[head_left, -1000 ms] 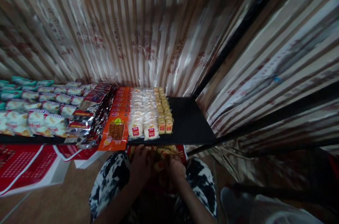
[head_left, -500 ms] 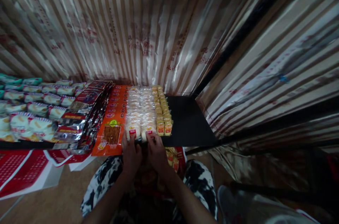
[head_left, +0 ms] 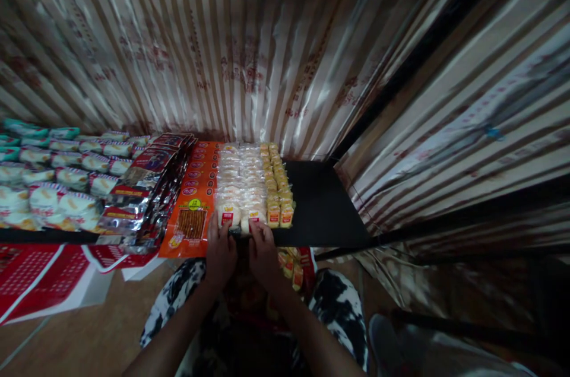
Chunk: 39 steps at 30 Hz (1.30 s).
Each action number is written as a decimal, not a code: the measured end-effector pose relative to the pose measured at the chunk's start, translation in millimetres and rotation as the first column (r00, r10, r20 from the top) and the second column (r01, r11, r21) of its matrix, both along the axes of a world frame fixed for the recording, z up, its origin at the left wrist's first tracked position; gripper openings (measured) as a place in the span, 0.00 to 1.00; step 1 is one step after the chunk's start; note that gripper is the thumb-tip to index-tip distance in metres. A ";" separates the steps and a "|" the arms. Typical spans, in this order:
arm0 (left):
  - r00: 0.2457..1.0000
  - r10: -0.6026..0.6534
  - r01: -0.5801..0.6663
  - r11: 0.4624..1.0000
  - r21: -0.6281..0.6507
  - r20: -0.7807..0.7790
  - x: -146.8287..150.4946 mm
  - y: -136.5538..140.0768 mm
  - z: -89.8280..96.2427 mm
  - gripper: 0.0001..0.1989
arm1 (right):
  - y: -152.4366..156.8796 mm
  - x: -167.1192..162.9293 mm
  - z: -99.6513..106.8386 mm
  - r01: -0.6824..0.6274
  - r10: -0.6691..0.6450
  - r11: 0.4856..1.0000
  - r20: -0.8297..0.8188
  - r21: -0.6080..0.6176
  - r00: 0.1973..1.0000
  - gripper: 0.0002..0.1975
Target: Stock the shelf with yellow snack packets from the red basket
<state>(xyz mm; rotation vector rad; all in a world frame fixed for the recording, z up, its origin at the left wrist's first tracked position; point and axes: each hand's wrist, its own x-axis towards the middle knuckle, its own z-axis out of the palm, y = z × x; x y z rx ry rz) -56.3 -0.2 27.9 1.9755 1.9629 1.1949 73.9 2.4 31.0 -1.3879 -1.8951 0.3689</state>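
My left hand [head_left: 219, 251] rests at the front edge of the black shelf [head_left: 318, 211], its fingers laid against the front white packet [head_left: 228, 215] of the left row; they touch it, but I cannot tell whether they are closed around it. My right hand [head_left: 263, 252] sits just beside it, fingertips on the front white packet [head_left: 253, 216] of the neighbouring row, and that grip too is hard to read from above: it looks like a flat, loose touch rather than a clench. Both packets lie on the shelf, at the near end of two rows of white packets [head_left: 240, 178] that run back to the wall.

Just right of those rows stands a narrow line of small yellow packets [head_left: 278, 187], touching them. To the left lies an overlapping column of orange packets [head_left: 193, 199], then shiny red and silver bags [head_left: 145, 193], then white and teal pouches [head_left: 53, 181] further left. The right part of the shelf is bare black board.

Below my hands, between my knees in black-and-white patterned trousers [head_left: 336, 306], sits a red bag of yellow packets [head_left: 294, 264]. Red and white cartons [head_left: 48, 282] stand on the brown floor [head_left: 93, 329] under the shelf. Glossy striped sheeting [head_left: 249, 38] covers the walls behind and to the right, and the room is dim.
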 end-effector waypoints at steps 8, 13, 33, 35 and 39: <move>1.000 0.025 -0.025 0.999 -0.047 0.005 7.6 -7.8 -1.8 0.17 | -13.2 6.8 -2.7 0.007 -0.008 1.000 0.064 0.013 0.998 0.24; 1.000 0.011 -0.012 0.997 -0.073 -0.027 5.2 -5.1 -4.4 0.16 | -16.6 7.7 -0.7 0.007 -0.006 1.000 0.152 -0.008 0.988 0.25; 0.999 -0.034 0.035 0.999 0.020 -0.034 5.3 -25.4 1.9 0.13 | -60.6 51.6 -30.4 0.122 -0.122 0.990 0.004 -0.070 0.993 0.18; 0.997 -0.075 0.074 0.997 -0.026 -0.035 7.3 -37.6 -4.2 0.12 | -70.5 64.2 -40.4 0.209 -0.210 0.956 0.017 -0.205 0.978 0.17; 0.984 -0.168 0.158 0.977 -0.145 -0.060 22.4 -65.9 -18.8 0.12 | -86.5 84.9 -66.4 0.319 -0.305 0.843 0.104 -0.432 0.947 0.17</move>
